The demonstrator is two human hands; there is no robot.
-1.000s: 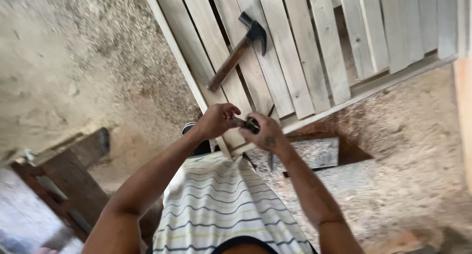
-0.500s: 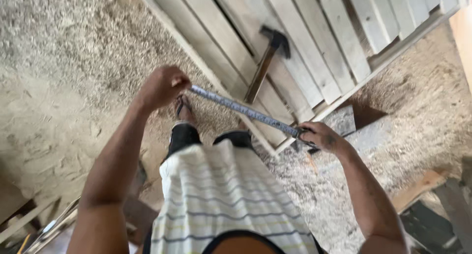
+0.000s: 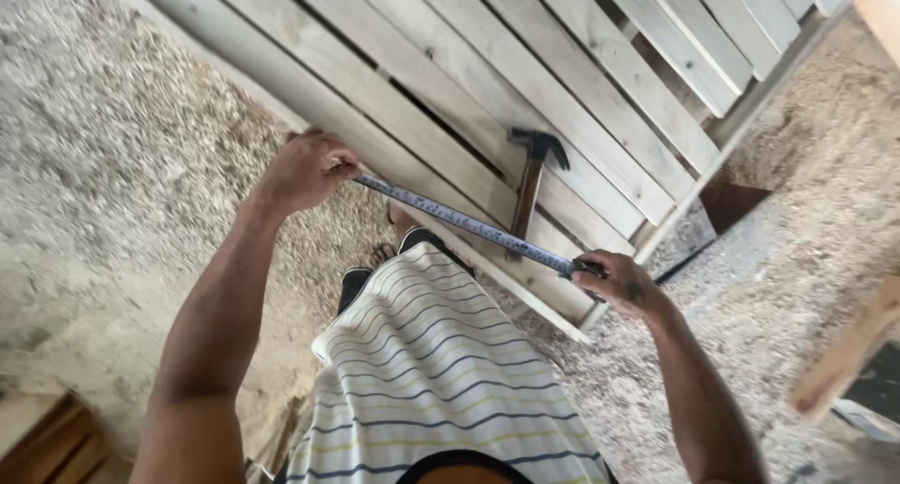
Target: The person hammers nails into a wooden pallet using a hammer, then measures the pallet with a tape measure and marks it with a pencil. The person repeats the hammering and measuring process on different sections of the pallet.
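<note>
My left hand (image 3: 307,170) pinches the free end of a metal tape measure (image 3: 464,223) against the near edge of a slatted wooden panel (image 3: 487,81). My right hand (image 3: 621,283) grips the tape's case end near the panel's lower corner. The blade runs taut between both hands along the panel's edge board. A claw hammer (image 3: 531,179) with a dark head and brown wooden handle lies on the slats just beyond the tape.
Sawdust covers the ground (image 3: 112,165) on the left and on the right. My striped shirt (image 3: 436,372) fills the lower middle. A loose wooden piece (image 3: 848,353) lies at the right edge, and dark boards (image 3: 42,442) sit at the bottom left.
My hands started close together and have pulled apart, drawing the tape out along the panel's edge. The left hand has gone further along the board; the view has shifted.
</note>
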